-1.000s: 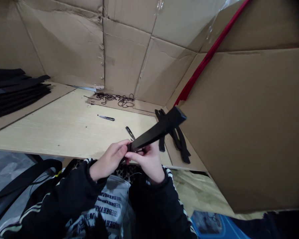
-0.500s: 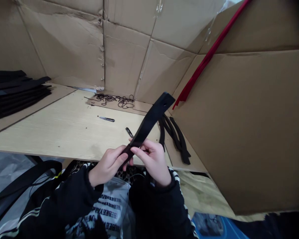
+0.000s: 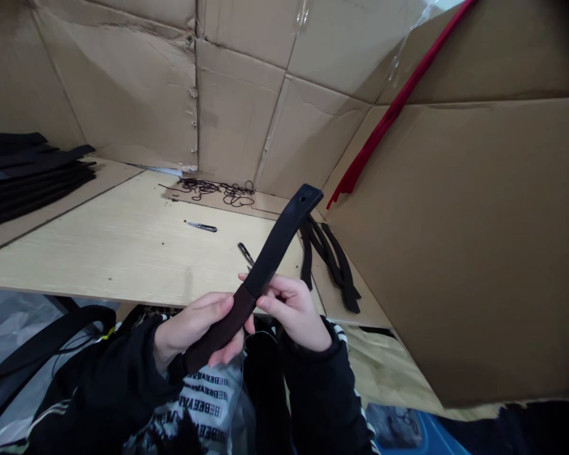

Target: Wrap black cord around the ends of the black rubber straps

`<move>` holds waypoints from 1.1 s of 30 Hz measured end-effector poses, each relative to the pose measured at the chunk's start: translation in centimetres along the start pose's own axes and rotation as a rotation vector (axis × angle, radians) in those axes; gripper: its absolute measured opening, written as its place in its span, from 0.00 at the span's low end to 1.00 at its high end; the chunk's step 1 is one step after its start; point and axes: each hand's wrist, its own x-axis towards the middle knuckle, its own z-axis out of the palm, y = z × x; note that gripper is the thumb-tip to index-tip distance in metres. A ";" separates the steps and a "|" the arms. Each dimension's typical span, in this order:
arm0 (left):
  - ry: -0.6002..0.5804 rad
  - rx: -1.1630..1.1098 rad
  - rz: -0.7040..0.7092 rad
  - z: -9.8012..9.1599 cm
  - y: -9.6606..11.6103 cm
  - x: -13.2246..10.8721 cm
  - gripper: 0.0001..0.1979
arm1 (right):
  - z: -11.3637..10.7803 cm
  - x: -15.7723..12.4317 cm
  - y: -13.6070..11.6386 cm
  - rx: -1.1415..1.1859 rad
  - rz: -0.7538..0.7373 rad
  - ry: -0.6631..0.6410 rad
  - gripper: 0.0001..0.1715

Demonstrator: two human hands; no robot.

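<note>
Left hand (image 3: 196, 325): thumb on top and fingers beneath, wrapped around the dark brown lower part of the strap (image 3: 275, 243).
Right hand (image 3: 296, 309): thumb and fingers closed on the strap's edge, just beside the seam where brown meets black.
Strap: between both hands, slanting up and away to the right, its black end with a small hole lying beyond the right hand.
Nearer thread snips (image 3: 245, 253): just past the right fingertips, partly hidden by the strap.
Loose black strips (image 3: 334, 262): beyond the right hand and to its right, some overlapping.
Farther thread snips (image 3: 201, 227): on the pale tabletop (image 3: 123, 253), well beyond the left hand.
Strip stack (image 3: 33, 177): far to the left of the left hand.
Dark thread (image 3: 218, 189): tangled, farther out than both snips.
Red strip (image 3: 398, 110): beyond the right hand, slanting along the cardboard wall (image 3: 478, 221).
</note>
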 end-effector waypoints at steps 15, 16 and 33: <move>0.617 0.924 0.310 3.2 1.0 0.2 0.19 | 1.7 0.8 -0.6 0.058 0.027 0.396 0.13; 0.573 0.878 0.304 2.9 1.1 0.1 0.19 | 1.6 0.6 -0.5 0.038 0.027 0.379 0.13; 0.210 0.451 0.116 0.6 1.8 1.4 0.24 | 1.2 0.4 0.5 0.104 -0.081 0.262 0.14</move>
